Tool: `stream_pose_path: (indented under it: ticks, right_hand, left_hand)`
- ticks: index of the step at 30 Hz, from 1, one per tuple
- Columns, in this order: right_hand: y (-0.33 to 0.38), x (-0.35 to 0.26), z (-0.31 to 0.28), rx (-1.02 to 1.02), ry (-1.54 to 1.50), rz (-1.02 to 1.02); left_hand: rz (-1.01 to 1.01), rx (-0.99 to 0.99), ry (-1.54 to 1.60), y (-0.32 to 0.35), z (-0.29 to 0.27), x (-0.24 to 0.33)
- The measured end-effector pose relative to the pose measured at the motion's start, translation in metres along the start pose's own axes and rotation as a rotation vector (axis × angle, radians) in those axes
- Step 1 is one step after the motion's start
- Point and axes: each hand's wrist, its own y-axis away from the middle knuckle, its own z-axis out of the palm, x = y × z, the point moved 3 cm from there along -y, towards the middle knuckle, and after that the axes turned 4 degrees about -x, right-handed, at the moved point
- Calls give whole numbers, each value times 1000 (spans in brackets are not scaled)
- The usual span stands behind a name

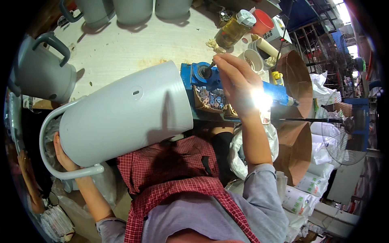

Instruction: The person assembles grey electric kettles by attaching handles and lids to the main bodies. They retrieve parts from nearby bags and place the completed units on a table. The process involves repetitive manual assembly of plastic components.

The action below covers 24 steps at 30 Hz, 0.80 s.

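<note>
A tall, light grey plastic jug body (pixel 125 121) with a looped handle (pixel 45 148) lies tilted across my lap and the table edge. My left hand (pixel 65 156) holds its left end, with fingers against the end inside the handle loop. My right hand (pixel 241 83) is raised over a blue bench fixture (pixel 188 75). Its thumb and index finger are pinched on a small dark piece, too small to name, beside the fixture's round black recess (pixel 202 71). A bright light washes out part of the wrist. Below sits a box of small metal washers (pixel 210 98).
Several similar grey jug bodies (pixel 133 11) stand along the table's far and left sides. A yellowish jar (pixel 235 32), a red cup (pixel 262 21) and a white cup (pixel 249 58) are at the back right. Cardboard (pixel 293 150), white sacks (pixel 302 198) and a fan (pixel 346 133) lie to the right.
</note>
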Motion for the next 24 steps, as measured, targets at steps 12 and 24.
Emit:
stream_pose_path:
  ticks: [12, 24]
  right_hand:
    - [53, -26, -20, -225, -492, 521]
    - [181, 55, -77, 549, -812, 1079]
  left_hand:
    - [137, -128, -72, -18, 85, -5]
    - [92, -659, 229, 71, 279, -14]
